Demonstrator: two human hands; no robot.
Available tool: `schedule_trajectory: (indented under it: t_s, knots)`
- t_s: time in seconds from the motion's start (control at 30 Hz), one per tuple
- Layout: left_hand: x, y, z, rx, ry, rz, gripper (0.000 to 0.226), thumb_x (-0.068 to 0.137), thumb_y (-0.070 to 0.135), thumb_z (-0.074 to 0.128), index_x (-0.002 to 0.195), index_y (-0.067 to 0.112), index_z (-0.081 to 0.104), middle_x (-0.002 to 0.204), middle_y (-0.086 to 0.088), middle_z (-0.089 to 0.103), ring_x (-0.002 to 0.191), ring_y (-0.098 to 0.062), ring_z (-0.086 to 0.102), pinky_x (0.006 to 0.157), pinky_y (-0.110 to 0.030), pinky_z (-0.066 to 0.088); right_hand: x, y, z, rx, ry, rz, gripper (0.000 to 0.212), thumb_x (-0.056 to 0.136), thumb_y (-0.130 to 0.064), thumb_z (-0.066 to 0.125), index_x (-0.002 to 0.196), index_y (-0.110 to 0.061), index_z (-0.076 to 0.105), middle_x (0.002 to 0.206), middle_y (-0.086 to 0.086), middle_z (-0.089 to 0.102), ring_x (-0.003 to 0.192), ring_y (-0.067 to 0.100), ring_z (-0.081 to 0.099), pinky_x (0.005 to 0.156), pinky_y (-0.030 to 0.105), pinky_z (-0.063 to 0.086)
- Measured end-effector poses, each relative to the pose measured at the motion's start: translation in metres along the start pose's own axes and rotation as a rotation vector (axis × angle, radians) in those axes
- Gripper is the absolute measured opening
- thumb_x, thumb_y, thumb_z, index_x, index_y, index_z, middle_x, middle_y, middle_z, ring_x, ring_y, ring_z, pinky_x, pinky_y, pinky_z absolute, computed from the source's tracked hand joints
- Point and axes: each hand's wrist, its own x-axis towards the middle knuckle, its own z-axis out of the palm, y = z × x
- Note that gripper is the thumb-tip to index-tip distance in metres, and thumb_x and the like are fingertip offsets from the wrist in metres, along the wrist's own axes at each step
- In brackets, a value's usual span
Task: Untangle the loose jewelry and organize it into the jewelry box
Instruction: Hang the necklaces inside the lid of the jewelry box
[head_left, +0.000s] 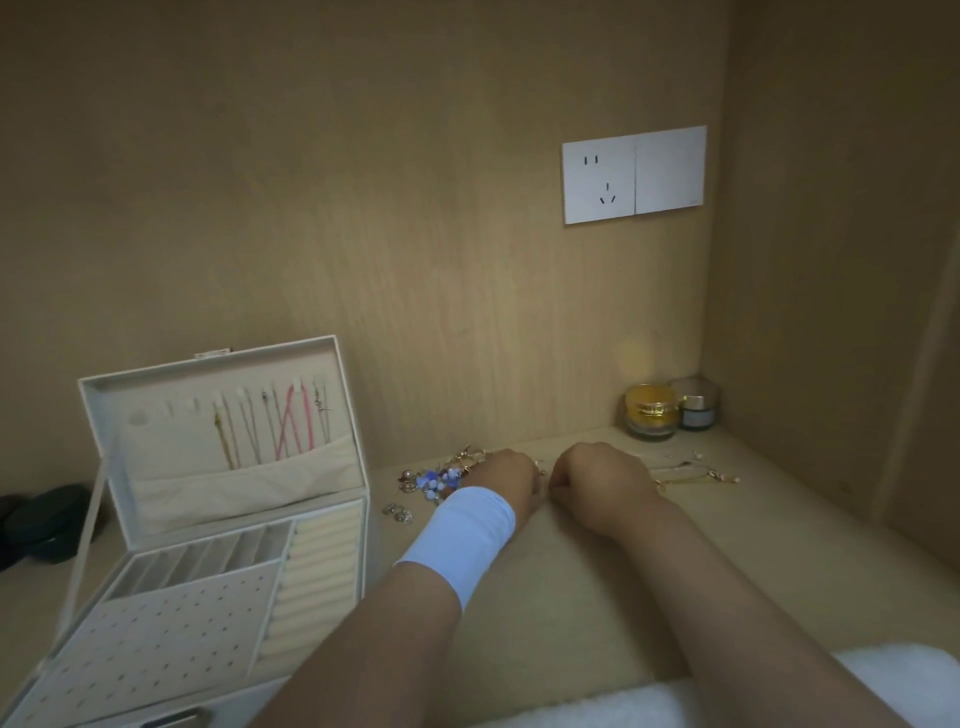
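Fingers of your left hand (506, 483) and right hand (597, 480) curl under, close together on the bench (571, 597); cannot tell whether they pinch anything. Tangled jewelry (441, 475) lies just left, a gold chain (691, 475) right. The jewelry box (182, 623) stands open, necklaces (280, 426) hung in its lid; most sorting remains.

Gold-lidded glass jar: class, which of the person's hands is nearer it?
Right. The right hand sits in front and left of the gold-lidded glass jar; the left hand is farther left.
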Motion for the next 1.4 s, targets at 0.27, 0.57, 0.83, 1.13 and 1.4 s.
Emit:
schedule_trajectory:
  t_s: [0.27,0.57,0.83,1.13,1.4]
  knots:
    - [-0.010,-0.006,0.005,0.023,0.072,-0.056,0.027,0.095,0.008,0.043,0.111,0.005,0.064,0.114,-0.013,0.063,0.103,-0.028,0.062,0.088,-0.034,0.050,-0.008,-0.003,-0.002,0.108,-0.027,-0.074,0.017,0.085,-0.037,0.064,0.096,-0.033,0.076,0.104,-0.010,0.072,0.100,0.016,0.065,0.084,0.028,0.051]
    - [-0.048,-0.026,-0.030,-1.013,0.115,-0.204,0.022,0.091,0.008,0.036,0.073,0.011,0.048,0.076,-0.013,0.060,0.067,-0.026,0.054,0.060,-0.036,0.048,-0.017,-0.018,-0.010,0.715,-0.063,-0.105,0.024,0.096,-0.027,0.061,0.074,-0.022,0.069,0.064,-0.009,0.064,0.057,0.001,0.055,0.062,0.022,0.043]
    - [-0.111,-0.078,-0.070,-1.171,0.135,-0.114,0.022,0.088,0.008,0.042,0.067,0.010,0.047,0.060,-0.011,0.049,0.045,-0.020,0.039,0.048,-0.025,0.032,-0.030,-0.065,-0.035,0.902,-0.153,-0.208,0.022,0.097,-0.021,0.063,0.081,-0.008,0.068,0.062,-0.001,0.059,0.046,0.005,0.044,0.046,0.016,0.037]
    - [-0.164,-0.176,-0.091,-1.209,0.247,-0.234,0.015,0.083,0.008,0.047,0.068,0.011,0.045,0.055,-0.006,0.039,0.045,-0.017,0.032,0.048,-0.026,0.023,-0.025,-0.151,-0.077,0.520,-0.464,-0.332,0.011,0.093,-0.018,0.062,0.094,-0.010,0.069,0.069,0.004,0.064,0.051,0.017,0.050,0.048,0.025,0.043]
    - [-0.202,-0.247,-0.086,-0.980,0.459,-0.376,0.027,0.078,0.009,0.046,0.055,0.017,0.036,0.047,0.002,0.037,0.049,-0.017,0.029,0.053,-0.030,0.022,-0.016,-0.227,-0.069,0.393,-0.545,-0.313,0.019,0.093,-0.006,0.053,0.096,-0.015,0.070,0.059,-0.007,0.064,0.042,0.014,0.052,0.039,0.021,0.045]
